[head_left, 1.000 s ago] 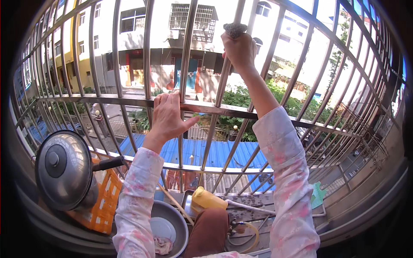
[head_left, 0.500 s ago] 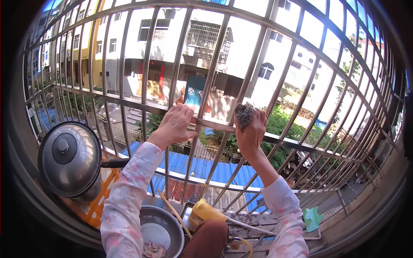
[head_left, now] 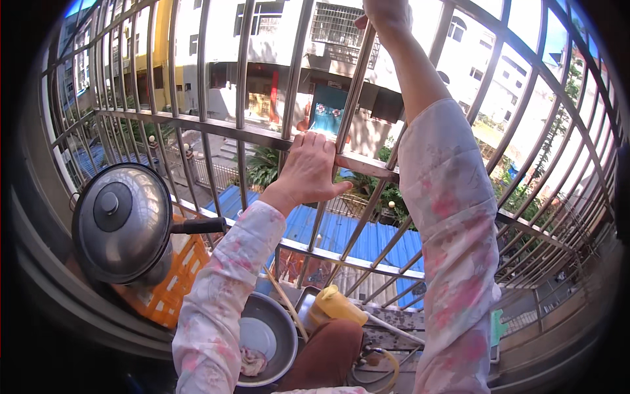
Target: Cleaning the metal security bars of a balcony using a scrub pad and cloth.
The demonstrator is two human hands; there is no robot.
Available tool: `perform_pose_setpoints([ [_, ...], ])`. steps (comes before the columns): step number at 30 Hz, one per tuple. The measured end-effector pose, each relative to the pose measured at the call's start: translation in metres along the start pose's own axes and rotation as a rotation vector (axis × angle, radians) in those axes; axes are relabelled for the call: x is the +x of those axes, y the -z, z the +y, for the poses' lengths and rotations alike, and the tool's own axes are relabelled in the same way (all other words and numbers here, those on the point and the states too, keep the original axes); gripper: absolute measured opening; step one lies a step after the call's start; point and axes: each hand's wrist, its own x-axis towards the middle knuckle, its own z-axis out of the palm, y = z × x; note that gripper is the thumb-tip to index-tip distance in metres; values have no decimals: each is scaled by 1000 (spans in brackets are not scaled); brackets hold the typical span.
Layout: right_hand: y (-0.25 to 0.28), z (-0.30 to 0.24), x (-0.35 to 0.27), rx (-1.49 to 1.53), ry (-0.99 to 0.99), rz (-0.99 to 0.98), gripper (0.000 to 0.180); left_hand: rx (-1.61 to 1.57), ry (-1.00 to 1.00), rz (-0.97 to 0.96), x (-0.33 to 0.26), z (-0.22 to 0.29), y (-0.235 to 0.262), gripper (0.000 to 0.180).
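My left hand (head_left: 308,167) rests on the middle horizontal rail (head_left: 220,127) of a metal window grille, fingers hooked over it and thumb out to the right. My right hand (head_left: 388,18) is raised to the upper edge of the view, closed around an upright bar (head_left: 356,82) and partly cut off. The grey steel wool scourer seen in it half a second ago is now hidden behind the hand and the frame's edge.
At left, a lidded pan (head_left: 121,220) with a black handle stands over an orange plastic crate (head_left: 176,289). Below lie a grey basin (head_left: 287,328) with a cloth (head_left: 252,361), a wooden stick (head_left: 287,302), a yellow plastic jug (head_left: 339,306) and a hose (head_left: 394,371). Blue roofing (head_left: 387,246) lies beyond the grille.
My right hand has gone up along the bars, from the middle rail to the top of the view. My left hand stays on the rail. The whole view has shifted slightly.
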Motion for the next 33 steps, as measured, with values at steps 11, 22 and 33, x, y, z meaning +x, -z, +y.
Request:
perform_pose_setpoints([
  [11,-10,99,-214,-437,-33,-260,28,7,-106,19,-13,-28,5,71],
  [22,-1,23,39,461,173,-118,25,-47,-122,102,-11,-3,-10,73],
  [33,-14,92,-150,-159,-103,-272,24,-31,179,721,-41,-42,2,52],
])
